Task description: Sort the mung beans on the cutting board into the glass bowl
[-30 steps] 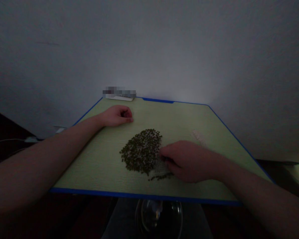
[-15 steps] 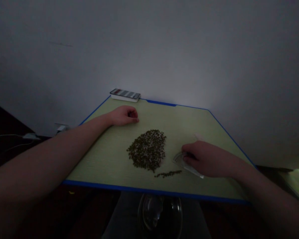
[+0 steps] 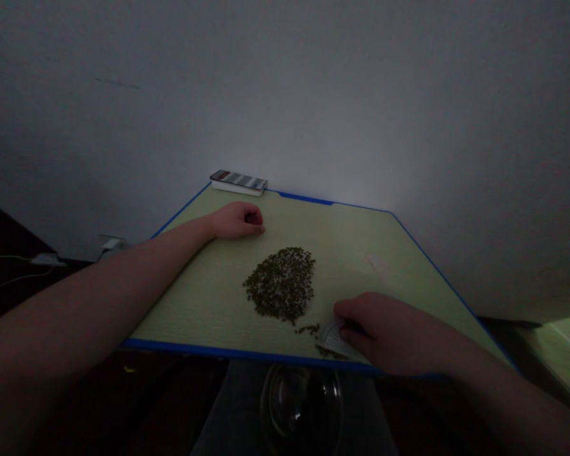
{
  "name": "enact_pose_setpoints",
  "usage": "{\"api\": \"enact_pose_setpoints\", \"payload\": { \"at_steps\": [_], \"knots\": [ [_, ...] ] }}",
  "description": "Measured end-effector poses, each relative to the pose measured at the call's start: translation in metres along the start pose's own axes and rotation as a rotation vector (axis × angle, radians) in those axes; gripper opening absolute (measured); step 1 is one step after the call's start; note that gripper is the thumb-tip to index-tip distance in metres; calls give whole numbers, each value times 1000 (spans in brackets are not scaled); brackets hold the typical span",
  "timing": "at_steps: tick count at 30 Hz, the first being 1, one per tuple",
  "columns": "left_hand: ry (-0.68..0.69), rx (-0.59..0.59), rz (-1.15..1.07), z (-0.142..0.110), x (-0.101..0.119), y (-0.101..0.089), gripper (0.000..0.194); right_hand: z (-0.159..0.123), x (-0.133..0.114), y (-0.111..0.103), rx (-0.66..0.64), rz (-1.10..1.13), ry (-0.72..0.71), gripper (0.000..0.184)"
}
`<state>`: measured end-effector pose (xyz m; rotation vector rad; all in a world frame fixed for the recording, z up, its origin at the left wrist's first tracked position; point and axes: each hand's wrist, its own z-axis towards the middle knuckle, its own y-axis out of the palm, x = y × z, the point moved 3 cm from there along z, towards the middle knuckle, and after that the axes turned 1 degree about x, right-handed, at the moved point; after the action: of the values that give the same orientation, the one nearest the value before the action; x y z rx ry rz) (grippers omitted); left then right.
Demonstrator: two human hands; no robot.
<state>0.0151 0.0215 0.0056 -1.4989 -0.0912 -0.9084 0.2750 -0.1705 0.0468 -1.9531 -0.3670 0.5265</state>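
A heap of small dark green beans (image 3: 281,284) lies in the middle of a light green table (image 3: 209,297) with a blue rim. My right hand (image 3: 389,332) is closed on a clear plastic protractor (image 3: 333,338) at the table's front edge, its flat side against a small row of beans (image 3: 323,348) split off from the heap. My left hand (image 3: 236,220) rests curled in a loose fist on the far left of the table, holding nothing that I can see. A glass bowl (image 3: 300,405) sits below the front edge, on my lap.
A phone (image 3: 239,181) lies at the table's far edge against the pale wall. A charger and cables (image 3: 42,259) lie in the dark at the left. Another green surface (image 3: 567,351) shows at the right. The room is dim.
My right hand carried the protractor from the heap's right side out to the right, then down to the front edge, dragging a few beans toward the edge. My left hand stayed still.
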Motion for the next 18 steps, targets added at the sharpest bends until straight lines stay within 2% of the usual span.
{"api": "enact_pose_setpoints", "payload": {
  "at_steps": [10,13,18],
  "knots": [
    [-6,-16,-21,0,2,0,29,-18,-10,7,-37,113,4,19],
    [-14,-15,-10,0,2,0,29,-17,-3,4,-23,119,28,19],
    [-13,-19,9,0,2,0,29,2,15,-5,95,-1,96,22]
  ]
}}
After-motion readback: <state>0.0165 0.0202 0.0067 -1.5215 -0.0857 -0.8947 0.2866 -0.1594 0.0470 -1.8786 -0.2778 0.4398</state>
